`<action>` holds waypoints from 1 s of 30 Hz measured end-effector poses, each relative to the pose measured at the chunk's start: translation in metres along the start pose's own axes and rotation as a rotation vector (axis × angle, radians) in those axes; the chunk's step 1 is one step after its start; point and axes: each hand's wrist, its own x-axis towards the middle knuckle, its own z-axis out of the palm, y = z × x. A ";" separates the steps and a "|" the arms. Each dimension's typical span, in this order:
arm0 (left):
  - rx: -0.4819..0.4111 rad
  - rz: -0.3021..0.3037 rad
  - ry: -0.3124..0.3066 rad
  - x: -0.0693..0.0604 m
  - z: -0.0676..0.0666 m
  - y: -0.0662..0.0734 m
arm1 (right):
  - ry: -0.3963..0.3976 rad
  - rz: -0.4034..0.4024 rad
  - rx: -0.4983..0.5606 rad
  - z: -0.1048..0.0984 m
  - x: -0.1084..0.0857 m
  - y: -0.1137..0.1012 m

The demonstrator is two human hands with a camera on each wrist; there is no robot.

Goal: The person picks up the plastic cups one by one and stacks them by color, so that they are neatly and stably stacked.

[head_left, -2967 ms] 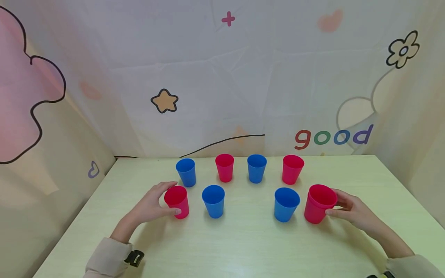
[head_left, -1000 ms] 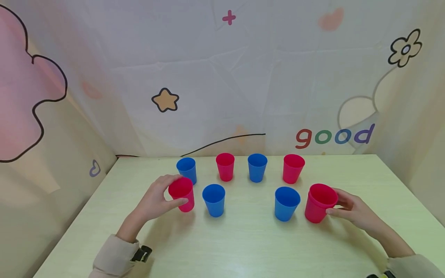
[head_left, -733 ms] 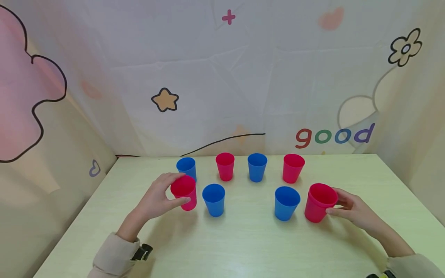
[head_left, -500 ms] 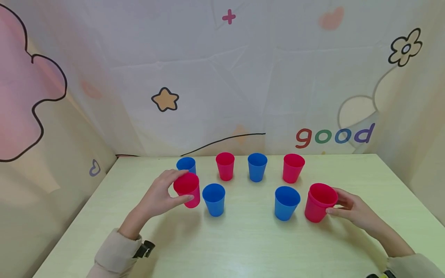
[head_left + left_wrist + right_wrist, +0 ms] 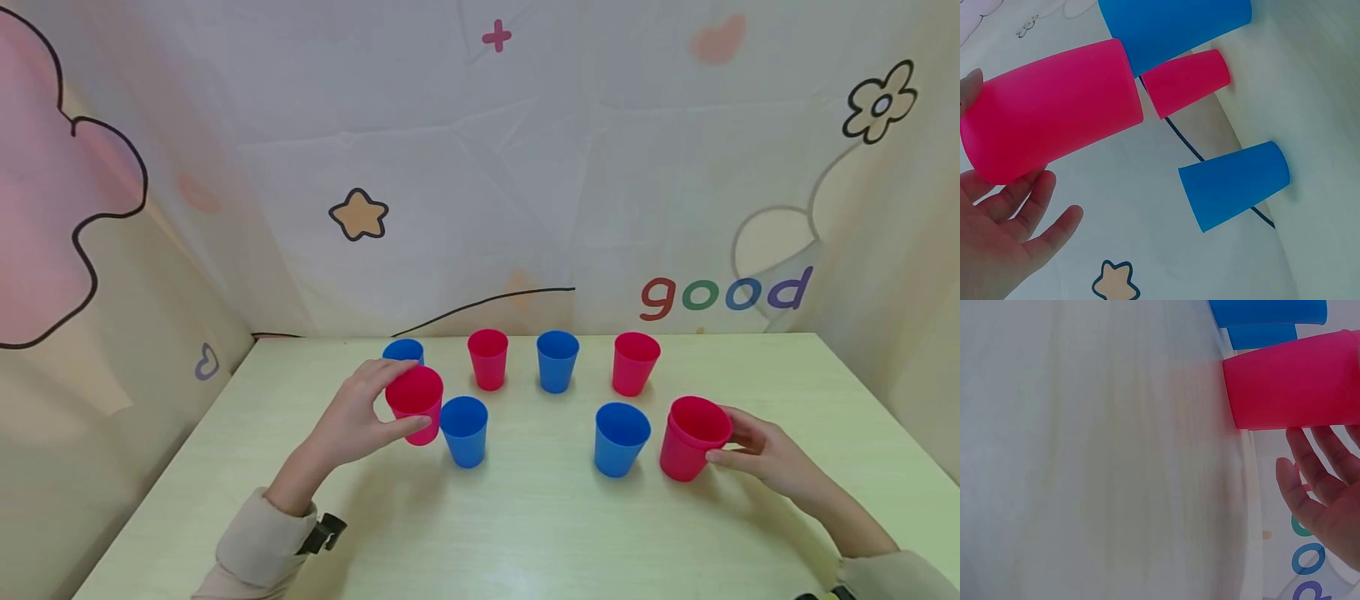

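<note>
My left hand (image 5: 352, 425) holds a red cup (image 5: 417, 404) upright between thumb and fingers, lifted off the table. In the left wrist view this red cup (image 5: 1060, 112) has its base apart from the tabletop. Just right of it stands a blue cup (image 5: 467, 437); another blue cup (image 5: 402, 350) is partly hidden behind my hand. At the right, my right hand (image 5: 765, 454) grips two nested red cups (image 5: 684, 450) standing on the table. In the right wrist view the fingers lie along the side of the lower red cup (image 5: 1291, 387).
A blue cup (image 5: 619, 446) stands left of the nested pair. Along the back are a red cup (image 5: 488, 362), a blue cup (image 5: 557, 365) and another red cup (image 5: 634, 367). A printed cloth (image 5: 450, 167) hangs behind the pale table (image 5: 525, 533).
My left hand has lifted the red cup off the table and moved it rightwards, towards the front left blue cup. The right hand has stayed on the nested red cups.
</note>
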 end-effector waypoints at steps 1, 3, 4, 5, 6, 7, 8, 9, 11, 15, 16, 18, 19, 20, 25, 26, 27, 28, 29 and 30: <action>0.003 -0.001 -0.001 0.000 0.000 0.001 | 0.000 -0.001 0.001 0.000 0.000 0.000; 0.009 -0.001 -0.002 0.000 -0.001 0.001 | 0.002 0.000 -0.002 0.000 0.000 -0.001; 0.013 0.000 -0.001 0.000 -0.001 0.002 | 0.003 0.001 -0.005 0.000 0.000 -0.001; 0.015 0.001 0.000 0.000 -0.001 0.002 | 0.004 0.001 -0.008 0.000 0.000 -0.001; 0.017 0.003 0.001 0.001 -0.002 0.003 | 0.005 0.003 -0.012 0.000 0.000 -0.001; 0.016 0.006 0.003 0.001 -0.002 0.004 | 0.006 0.004 -0.015 0.000 0.000 -0.001; 0.014 0.010 0.005 0.002 -0.002 0.005 | 0.007 0.006 -0.018 0.000 0.000 -0.001; 0.014 0.014 0.006 0.002 -0.002 0.006 | 0.007 0.007 -0.019 0.000 0.000 -0.001; 0.014 0.022 0.009 0.003 -0.002 0.008 | 0.006 0.004 -0.018 0.000 0.000 -0.001; 0.012 0.036 0.009 0.006 -0.002 0.013 | 0.005 0.001 -0.015 0.000 0.000 0.000; 0.012 0.038 0.009 0.006 -0.002 0.014 | 0.004 0.002 -0.014 0.000 0.000 0.000; 0.007 0.042 0.006 0.007 -0.002 0.016 | 0.002 0.004 -0.017 0.000 0.000 0.000; 0.002 0.044 0.004 0.007 -0.002 0.017 | 0.003 0.005 -0.020 0.000 0.000 0.000; -0.003 0.046 0.004 0.007 -0.002 0.017 | 0.004 0.005 -0.023 0.000 0.000 0.000; -0.027 0.076 0.015 0.009 0.000 0.020 | 0.009 -0.004 -0.042 0.001 0.000 0.000; -0.032 0.082 0.018 0.009 0.000 0.020 | 0.010 -0.009 -0.044 0.001 0.000 -0.001; -0.037 0.089 0.021 0.010 0.001 0.020 | 0.009 -0.012 -0.045 0.001 0.001 0.000; -0.044 0.093 0.023 0.011 0.002 0.021 | 0.008 -0.017 -0.044 0.001 0.001 0.000; -0.049 0.097 0.024 0.011 0.002 0.021 | 0.005 -0.020 -0.042 0.001 0.001 0.000; -0.055 0.100 0.024 0.012 0.003 0.022 | 0.004 -0.020 -0.038 0.001 0.001 0.000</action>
